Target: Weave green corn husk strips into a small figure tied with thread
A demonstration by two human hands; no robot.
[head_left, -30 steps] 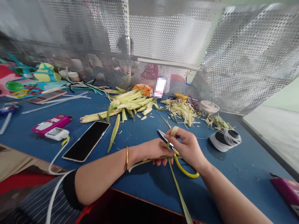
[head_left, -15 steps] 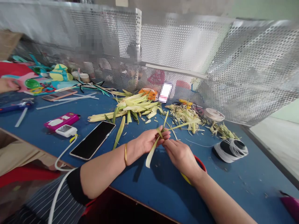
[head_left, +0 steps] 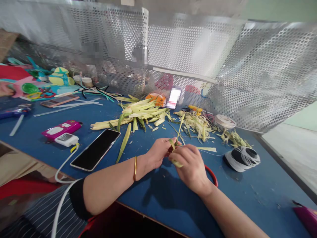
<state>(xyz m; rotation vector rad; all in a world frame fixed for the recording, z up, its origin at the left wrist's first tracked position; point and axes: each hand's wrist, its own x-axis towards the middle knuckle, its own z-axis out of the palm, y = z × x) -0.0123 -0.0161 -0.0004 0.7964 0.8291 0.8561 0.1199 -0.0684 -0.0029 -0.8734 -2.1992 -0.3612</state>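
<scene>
My left hand is closed, its fingertips pinching a bunch of pale green corn husk strips. My right hand is curled against it, fingers closed on the same husk. One strip end pokes up above the fingers, and another end shows at the right hand's fingers. A third pale end sticks out to the right. The fingers hide the middle where the strips cross. Beyond my hands lies a heap of corn husks, with a pile of shredded husk to its right.
A black-screened phone and a magenta device with a white cable lie left. A thread spool and a tape roll are right. A red scissor handle shows under my right wrist. At far left is another person's hand.
My right hand has moved up and over the husk, closing nearer my left fingers. The strip that hung below my left hand is now bent up at the right fingers.
</scene>
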